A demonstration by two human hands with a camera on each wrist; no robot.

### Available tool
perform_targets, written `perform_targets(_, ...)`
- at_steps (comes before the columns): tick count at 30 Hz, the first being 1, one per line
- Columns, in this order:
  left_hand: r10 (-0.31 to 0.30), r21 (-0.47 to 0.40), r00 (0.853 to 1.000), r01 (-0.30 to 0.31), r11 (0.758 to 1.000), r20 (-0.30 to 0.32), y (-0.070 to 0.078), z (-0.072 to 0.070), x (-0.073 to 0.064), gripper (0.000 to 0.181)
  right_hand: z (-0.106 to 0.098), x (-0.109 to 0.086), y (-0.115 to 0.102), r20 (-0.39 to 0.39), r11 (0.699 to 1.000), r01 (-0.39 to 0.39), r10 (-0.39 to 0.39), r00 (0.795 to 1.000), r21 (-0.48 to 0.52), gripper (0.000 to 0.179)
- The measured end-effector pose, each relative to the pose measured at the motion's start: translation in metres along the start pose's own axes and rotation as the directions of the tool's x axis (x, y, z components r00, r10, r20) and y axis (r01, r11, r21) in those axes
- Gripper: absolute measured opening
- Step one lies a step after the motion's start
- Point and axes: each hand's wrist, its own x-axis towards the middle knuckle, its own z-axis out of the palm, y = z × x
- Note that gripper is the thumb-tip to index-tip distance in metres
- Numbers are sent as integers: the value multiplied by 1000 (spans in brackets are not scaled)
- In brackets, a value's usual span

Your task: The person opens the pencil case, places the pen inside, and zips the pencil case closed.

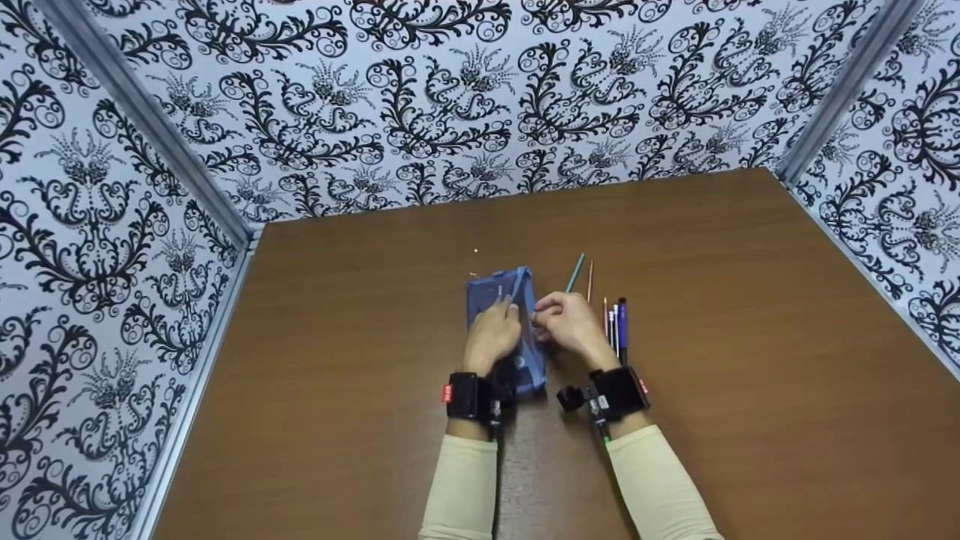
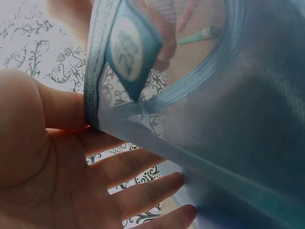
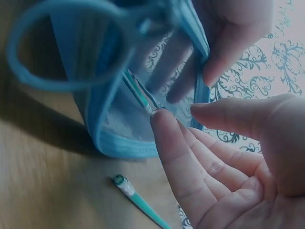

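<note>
Walls (image 1: 450, 90) patterned in black scrollwork on white enclose a brown wooden counter (image 1: 337, 322). Near its middle is a blue mesh pouch (image 1: 527, 345), its zip-edged mouth open and a teal tag (image 2: 147, 47) with a pale oval label at the rim. A blue loop (image 3: 52, 86) hangs beside the opening. The left grip (image 1: 493, 330) pinches the pouch's rim between thumb and fingers. The right grip (image 1: 568, 321) is at the mouth, thumb and forefinger parted; the forefinger's tip meets the end of a green pencil (image 3: 138, 93) inside, though contact cannot be confirmed. To the right of the pouch lie a teal pencil (image 1: 575, 271), a brown pencil (image 1: 590, 279) and, nearer the person, a blue marker (image 1: 622, 322) beside further pencils. Both wrists wear black straps (image 1: 621, 394) above cream sleeves (image 1: 465, 480).
</note>
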Motion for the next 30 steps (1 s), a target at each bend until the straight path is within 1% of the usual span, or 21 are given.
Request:
perform_targets(7, 1, 1, 1000, -1, 1000, -3, -1, -1, 0, 51, -6, 0, 1, -37, 999, -1, 2, 999, 35, 14)
perform_targets(10, 6, -2, 1000, -6, 1000, -8, -1, 0, 1, 51, -7, 1, 2, -55, 1000, -2, 4, 998, 30, 15)
perform_targets(18, -7, -6, 1000, 7, 1000, -6, -1, 1, 0, 51, -6, 3, 5, -140, 999, -46, 43, 989, -23, 11)
perform_targets(20, -2, -3, 1000, 2, 1000, -7, -1, 0, 0, 50, -6, 3, 7, -158, 997, -62, 53, 986, -48, 10)
perform_targets(25, 18, 11, 1000, -18, 1000, -12, -1, 0, 0, 49, -8, 5, 13, -184, 989, -95, 74, 980, -109, 9)
perform_targets(30, 11, 7, 1000, -11, 1000, -10, -2, 0, 0, 50, -6, 5, 14, -193, 983, -126, 99, 976, -133, 9)
